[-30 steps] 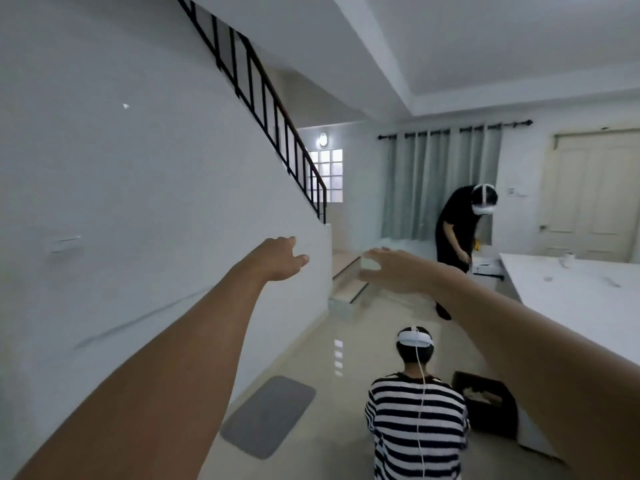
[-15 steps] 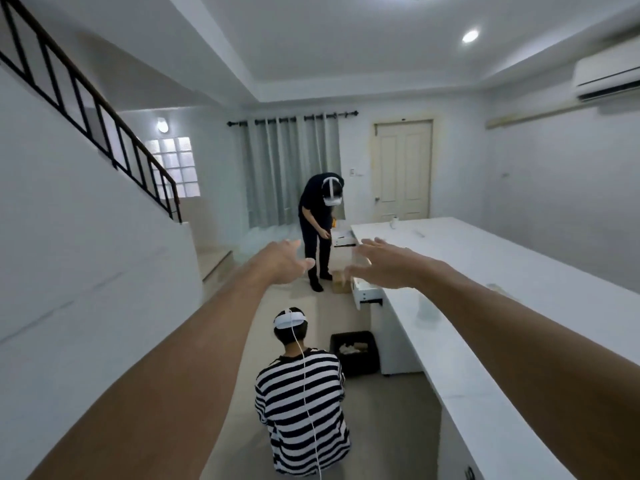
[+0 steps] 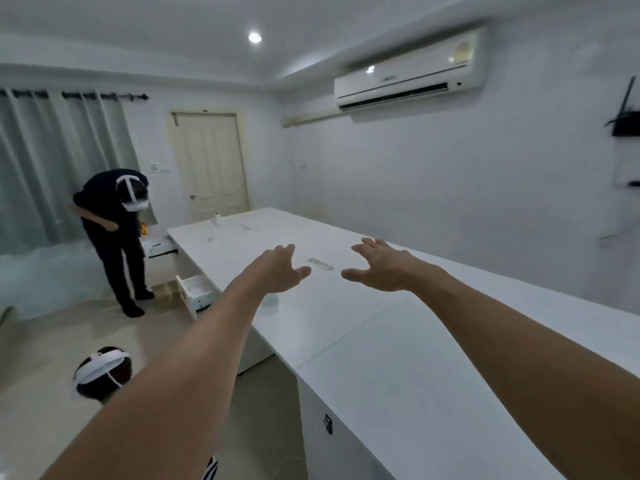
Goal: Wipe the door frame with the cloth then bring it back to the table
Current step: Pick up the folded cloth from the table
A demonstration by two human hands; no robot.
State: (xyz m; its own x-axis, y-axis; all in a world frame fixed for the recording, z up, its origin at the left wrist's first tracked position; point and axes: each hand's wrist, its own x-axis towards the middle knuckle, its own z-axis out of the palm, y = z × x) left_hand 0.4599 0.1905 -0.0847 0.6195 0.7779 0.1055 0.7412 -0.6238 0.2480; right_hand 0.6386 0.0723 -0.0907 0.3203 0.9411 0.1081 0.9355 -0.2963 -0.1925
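- Above the long white worktop [image 3: 398, 341], two bare forearms reach forward side by side.
- Left hand [image 3: 277, 268]: palm down, fingers loosely spread, thumb out to the right, holding nothing.
- Right hand [image 3: 381, 268]: palm down, fingers spread, thumb pointing left, holding nothing. Whether either hand touches the surface cannot be told.
- Small flat pale object [image 3: 320, 264]: lies on the worktop between the two hands, just beyond the thumbs.
- Cloth: not clearly identifiable. A faint pale patch [image 3: 269, 301] lies on the worktop just beside the left forearm; whether it is the cloth cannot be told.
- Door frame [image 3: 243, 161]: cream, on the far wall beyond the worktop's end, door closed.
- Person in dark clothing [image 3: 110, 237]: bent forward at the worktop's far left corner, near an open drawer [image 3: 195, 291].
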